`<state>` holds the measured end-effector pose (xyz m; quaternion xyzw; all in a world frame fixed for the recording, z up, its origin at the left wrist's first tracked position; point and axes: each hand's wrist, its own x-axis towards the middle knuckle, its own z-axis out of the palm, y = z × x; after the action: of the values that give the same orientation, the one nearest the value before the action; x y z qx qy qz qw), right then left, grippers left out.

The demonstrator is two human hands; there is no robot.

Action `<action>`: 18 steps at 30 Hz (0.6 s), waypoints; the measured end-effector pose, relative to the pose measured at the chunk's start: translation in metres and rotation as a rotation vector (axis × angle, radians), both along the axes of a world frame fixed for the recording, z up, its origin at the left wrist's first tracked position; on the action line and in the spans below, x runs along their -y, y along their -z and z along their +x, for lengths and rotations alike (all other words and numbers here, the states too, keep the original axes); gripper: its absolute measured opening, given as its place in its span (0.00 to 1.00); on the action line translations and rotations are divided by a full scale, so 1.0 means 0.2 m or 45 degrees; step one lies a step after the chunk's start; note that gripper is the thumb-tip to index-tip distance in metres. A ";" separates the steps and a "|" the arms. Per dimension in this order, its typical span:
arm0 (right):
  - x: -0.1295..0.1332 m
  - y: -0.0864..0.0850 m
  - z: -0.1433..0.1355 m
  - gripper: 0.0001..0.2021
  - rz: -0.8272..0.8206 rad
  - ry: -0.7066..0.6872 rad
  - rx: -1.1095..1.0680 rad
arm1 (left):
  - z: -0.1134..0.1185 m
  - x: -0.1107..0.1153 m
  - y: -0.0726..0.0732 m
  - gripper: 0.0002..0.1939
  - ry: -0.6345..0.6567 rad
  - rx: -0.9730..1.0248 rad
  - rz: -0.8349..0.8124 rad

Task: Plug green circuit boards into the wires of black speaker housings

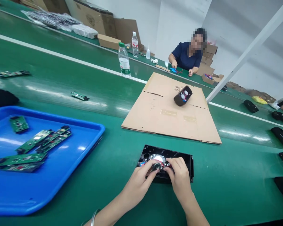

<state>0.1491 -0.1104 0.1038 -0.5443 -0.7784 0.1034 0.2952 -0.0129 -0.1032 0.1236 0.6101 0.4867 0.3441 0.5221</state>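
Observation:
A black speaker housing (190,168) lies open-side up on the green table in front of me, a round silver speaker (157,158) showing inside. Over it, my left hand (145,175) pinches a small circuit board (157,166) between thumb and fingers. Close beside it, my right hand (179,171) is closed with its fingertips at thin red and dark wires by the board. Exactly what the right fingers grip is partly hidden. Both hands cover the housing's near middle.
To the left, a blue tray (68,171) holds several green circuit boards (34,141). Beyond the housing lies a cardboard sheet (151,117) bearing another black housing (182,96). A water bottle (124,61) stands behind. A co-worker (187,56) sits across; black units line the right.

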 end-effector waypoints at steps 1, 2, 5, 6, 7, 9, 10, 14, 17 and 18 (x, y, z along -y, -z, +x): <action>0.00 0.00 0.00 0.08 -0.008 0.008 0.000 | 0.00 0.00 0.00 0.10 -0.003 0.018 -0.025; 0.00 0.00 0.01 0.07 -0.021 0.005 0.005 | 0.01 0.00 0.00 0.10 -0.008 0.056 -0.053; 0.01 -0.04 0.05 0.13 -0.044 -0.033 0.124 | 0.02 0.01 0.01 0.11 -0.020 0.197 -0.176; 0.01 -0.05 0.07 0.22 -0.058 -0.045 0.213 | 0.02 0.00 0.01 0.12 -0.025 0.221 -0.215; 0.01 -0.07 0.09 0.33 -0.083 -0.058 0.318 | 0.02 0.00 0.01 0.12 -0.027 0.231 -0.250; 0.00 -0.09 0.12 0.51 -0.172 -0.071 0.518 | 0.02 -0.01 0.00 0.13 -0.030 0.233 -0.300; 0.00 -0.09 0.13 0.54 -0.222 -0.075 0.585 | 0.01 -0.02 -0.01 0.13 -0.026 0.223 -0.321; 0.02 -0.07 0.18 0.46 -0.295 -0.065 0.599 | -0.07 -0.09 -0.10 0.13 0.065 0.005 -0.379; 0.10 -0.03 0.32 0.43 -0.229 0.071 0.576 | -0.14 -0.20 -0.15 0.16 0.005 -0.119 -0.294; 0.13 -0.01 0.40 0.42 -0.196 0.169 0.585 | -0.15 -0.26 -0.14 0.17 -0.041 -0.125 -0.256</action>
<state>0.2287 -0.1366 0.1054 -0.6243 -0.7774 0.0162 0.0745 -0.0430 -0.0510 0.1518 0.5628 0.5534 0.2715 0.5507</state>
